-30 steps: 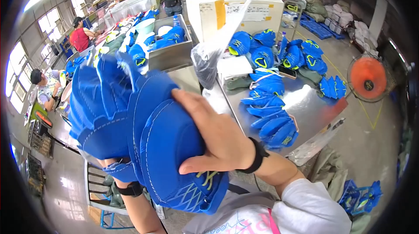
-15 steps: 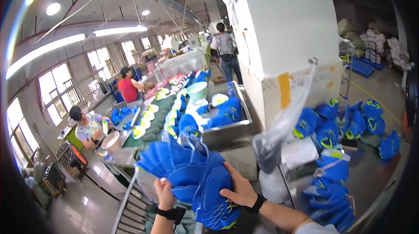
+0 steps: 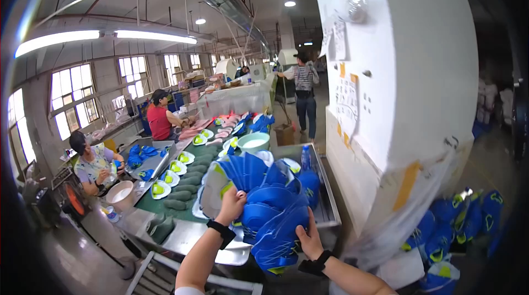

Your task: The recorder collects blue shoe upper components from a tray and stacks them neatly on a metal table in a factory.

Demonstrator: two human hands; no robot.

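Note:
A fanned stack of blue shoe uppers (image 3: 270, 207), with white and yellow-green linings showing at its left end, is held in front of me. My left hand (image 3: 233, 206) is closed on the stack's left side, by the pale linings. At the lower right of the stack, my right hand (image 3: 310, 238) grips it, thumb on the near face and the other fingers partly hidden behind. Just beyond is a green worktable (image 3: 150, 202) with rows of dark green shoe-shaped forms (image 3: 187, 189) and white-and-yellow upper pieces (image 3: 160, 189).
A metal tray (image 3: 325, 185) and a pale green basin (image 3: 254, 142) stand beyond the stack. A white pillar (image 3: 424, 74) rises at the right, with more blue uppers (image 3: 441, 229) below it. Two seated people work at the left; another person (image 3: 304, 91) stands in the aisle.
My view has swung right and toward the worktable. The stack, carried in both hands, now hangs over the table's near end. My left hand has shifted up to the stack's pale left side.

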